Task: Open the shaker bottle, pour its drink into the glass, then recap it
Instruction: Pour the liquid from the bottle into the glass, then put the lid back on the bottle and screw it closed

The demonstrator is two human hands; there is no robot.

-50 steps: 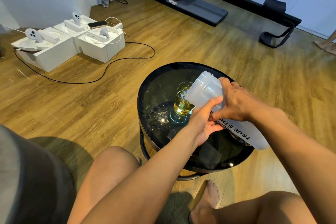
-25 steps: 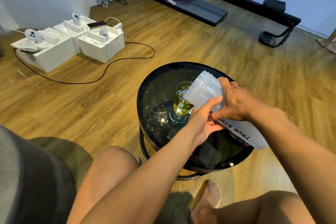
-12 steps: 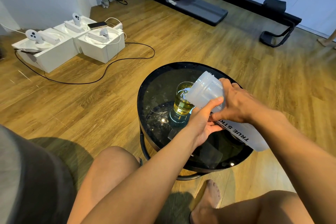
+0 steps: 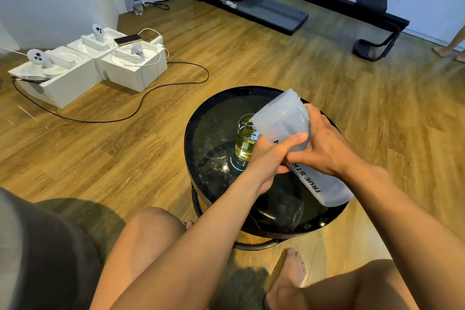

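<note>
Both hands, left hand point(image 4: 270, 158) and right hand point(image 4: 324, 146), gripped tilted shaker bottle point(image 4: 281, 121); mouth over glass point(image 4: 245, 141) holding yellow drink.

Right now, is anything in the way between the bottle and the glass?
No, nothing visible is. The left hand and right hand grip the tilted shaker bottle. Its open mouth is right at the rim of the glass on the black table, with nothing between them.

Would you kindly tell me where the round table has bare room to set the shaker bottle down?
Bare top lies left of the glass out to the table rim, and behind it at the far edge. Crowded near right: left hand, right hand, shaker bottle.
</note>
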